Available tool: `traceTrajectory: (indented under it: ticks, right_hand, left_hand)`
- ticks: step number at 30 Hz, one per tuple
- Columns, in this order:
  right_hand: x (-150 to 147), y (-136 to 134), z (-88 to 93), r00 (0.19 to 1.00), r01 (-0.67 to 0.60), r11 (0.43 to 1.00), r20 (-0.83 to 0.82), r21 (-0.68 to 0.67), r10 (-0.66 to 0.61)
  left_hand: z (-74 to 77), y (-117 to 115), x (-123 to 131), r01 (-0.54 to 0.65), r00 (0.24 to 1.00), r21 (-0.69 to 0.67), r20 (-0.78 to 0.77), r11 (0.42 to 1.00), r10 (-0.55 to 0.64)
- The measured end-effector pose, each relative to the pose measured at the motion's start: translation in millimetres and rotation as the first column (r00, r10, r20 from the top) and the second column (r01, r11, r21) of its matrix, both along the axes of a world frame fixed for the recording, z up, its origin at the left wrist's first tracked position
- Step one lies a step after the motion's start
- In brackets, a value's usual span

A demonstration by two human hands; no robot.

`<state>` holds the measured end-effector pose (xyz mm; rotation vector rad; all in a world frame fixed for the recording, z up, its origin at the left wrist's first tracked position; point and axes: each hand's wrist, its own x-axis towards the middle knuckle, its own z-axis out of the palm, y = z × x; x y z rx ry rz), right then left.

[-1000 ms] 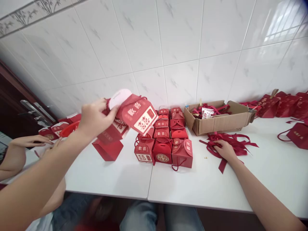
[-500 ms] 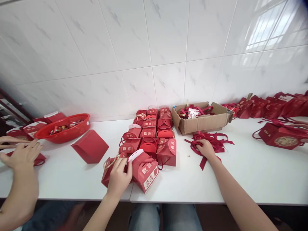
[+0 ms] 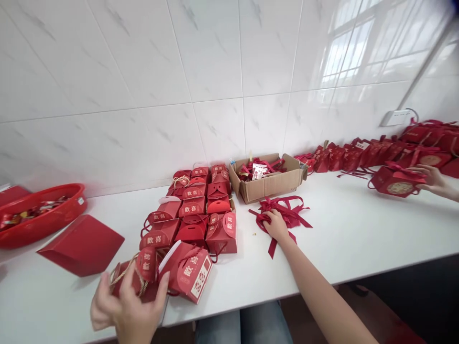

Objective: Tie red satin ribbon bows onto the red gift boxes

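At the table's front, my left hand (image 3: 129,306) has its fingers spread, with nothing visible in it. Just beyond its fingertips is a red gift box (image 3: 138,274) with a twine handle. Beside that one, a red box (image 3: 190,272) with gold characters and a white label sits tilted against the group. Rows of similar red boxes (image 3: 191,208) stand packed together behind them. My right hand (image 3: 275,224) rests at the left side of a loose pile of dark red ribbons (image 3: 292,217), its fingers curled around some ribbon. Its fingertips are partly hidden.
Behind the ribbons stands an open cardboard box (image 3: 272,188) holding more ribbons. On the left are a plain red box (image 3: 84,246) and a red basin (image 3: 46,215) of wrapped candies. Another person's hand (image 3: 432,179) holds a red hexagonal box (image 3: 396,180) at right.
The view has turned to the right. My left hand has come off the front boxes and its fingers have spread. My right hand stays at the ribbons.
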<state>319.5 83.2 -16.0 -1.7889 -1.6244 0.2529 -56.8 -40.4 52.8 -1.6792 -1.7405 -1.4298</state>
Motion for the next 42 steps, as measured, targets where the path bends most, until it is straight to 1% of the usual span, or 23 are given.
traceTrajectory:
  ticks: [2, 4, 6, 7, 9, 11, 13, 15, 18, 20, 23, 24, 26, 28, 30, 32, 33, 35, 37, 39, 40, 41, 42]
  right_hand:
    - [-1.6, -3.4, 2.2, 1.0, 0.006, 1.0, 0.01, -0.002, -0.006]
    - [-1.9, -7.0, 2.8, 1.0, 0.007, 1.0, 0.015, -0.003, -0.007]
    - [-1.3, -11.1, 1.3, 1.0, -0.003, 1.0, 0.015, -0.001, 0.003]
    - [-0.9, -13.4, -0.3, 1.0, -0.009, 1.0, 0.012, 0.0, 0.009]
    - [-0.4, -18.0, -4.4, 1.0, -0.014, 1.0, 0.005, 0.003, 0.014]
    - [-0.4, -23.0, -8.8, 1.0, -0.008, 1.0, 0.0, 0.003, 0.008]
    - [-0.8, -28.4, -12.2, 1.0, 0.0, 1.0, 0.002, 0.003, 0.0]
    - [-1.4, -33.7, -14.1, 1.0, 0.007, 1.0, 0.013, 0.005, -0.007]
    - [-1.7, -39.7, -15.1, 0.999, 0.018, 1.0, 0.032, 0.013, -0.018]
    - [-1.2, -41.3, -15.8, 0.999, 0.023, 1.0, 0.042, 0.02, -0.024]
    - [0.7, -40.6, -18.0, 0.998, 0.04, 0.999, 0.047, 0.025, -0.041]
    - [1.7, -40.0, -19.1, 0.998, 0.051, 0.998, 0.046, 0.025, -0.052]
    - [4.0, -38.6, -21.9, 0.996, 0.07, 0.997, 0.044, 0.024, -0.071]
    - [6.1, -37.8, -25.0, 0.996, 0.081, 0.996, 0.043, 0.023, -0.082]
    - [7.6, -37.7, -27.6, 0.995, 0.086, 0.996, 0.045, 0.023, -0.087]
    - [7.7, -38.3, -29.1, 0.994, 0.095, 0.995, 0.048, 0.031, -0.096]
    - [7.1, -38.7, -29.2, 0.993, 0.101, 0.994, 0.05, 0.038, -0.103]
    - [5.0, -39.8, -28.0, 0.988, 0.138, 0.988, 0.053, 0.067, -0.142]
    - [2.0, -41.5, -24.6, 0.97, 0.224, 0.965, 0.063, 0.135, -0.234]
    - [-1.3, -44.1, -19.2, 0.941, 0.306, 0.931, 0.082, 0.2, -0.327]
    - [-2.9, -45.9, -16.1, 0.934, 0.318, 0.925, 0.101, 0.206, -0.343]
    - [-4.3, -47.9, -13.0, 0.936, 0.304, 0.935, 0.125, 0.18, -0.329]
    - [-5.6, -50.2, -10.2, 0.948, 0.266, 0.956, 0.147, 0.123, -0.283]
  left_hand:
    - [-14.2, -6.8, -8.1, -0.043, 0.997, 0.115, -0.053, 0.992, 0.049]
    - [-30.3, -14.2, -16.1, -0.043, 0.995, 0.152, -0.082, 0.987, 0.056]
    - [-43.6, -21.6, -20.2, -0.014, 0.995, 0.101, -0.1, 0.995, 0.024]
    - [-48.2, -24.6, -20.2, 0.002, 0.996, 0.034, -0.094, 0.999, 0.001]
    - [-53.2, -28.0, -16.6, 0.015, 1.0, -0.079, -0.022, 0.997, -0.017]
    - [-53.7, -27.6, -10.6, 0.049, 0.999, -0.168, 0.024, 0.985, -0.045]
    - [-51.6, -25.5, -4.4, 0.022, 1.0, -0.218, 0.011, 0.976, -0.02]
    - [-49.1, -24.9, 1.7, 0.0, 1.0, -0.22, -0.021, 0.975, -0.005]
    - [-50.9, -31.3, 10.2, -0.011, 1.0, -0.161, -0.031, 0.987, 0.006]
    - [-57.7, -39.0, 12.0, 0.032, 0.998, -0.124, -0.05, 0.992, -0.039]
    - [-70.0, -46.6, -0.9, 0.204, 0.976, -0.035, -0.066, 0.978, -0.206]
    - [-72.1, -46.5, -9.7, 0.246, 0.968, -0.007, -0.045, 0.969, -0.246]
    - [-71.0, -41.9, -30.7, 0.279, 0.959, 0.01, 0.059, 0.96, -0.279]
    - [-64.3, -33.5, -49.3, 0.304, 0.933, -0.036, 0.212, 0.952, -0.29]
    - [-56.7, -25.5, -58.0, 0.387, 0.865, -0.101, 0.383, 0.917, -0.323]
    - [-52.7, -22.1, -54.4, 0.467, 0.79, -0.167, 0.521, 0.869, -0.324]
    - [-52.7, -22.7, -48.9, 0.481, 0.775, -0.205, 0.554, 0.852, -0.304]
    - [-56.3, -27.8, -34.8, 0.444, 0.816, -0.282, 0.52, 0.85, -0.254]
    - [-62.0, -35.5, -22.2, 0.419, 0.846, -0.313, 0.476, 0.853, -0.241]
    - [-66.0, -42.0, -15.7, 0.438, 0.828, -0.3, 0.501, 0.847, -0.251]
    - [-66.4, -43.7, -15.1, 0.462, 0.807, -0.272, 0.523, 0.844, -0.274]
    - [-65.6, -44.0, -16.0, 0.486, 0.785, -0.235, 0.542, 0.842, -0.302]
    - [-63.7, -43.0, -17.9, 0.511, 0.761, -0.191, 0.553, 0.838, -0.339]
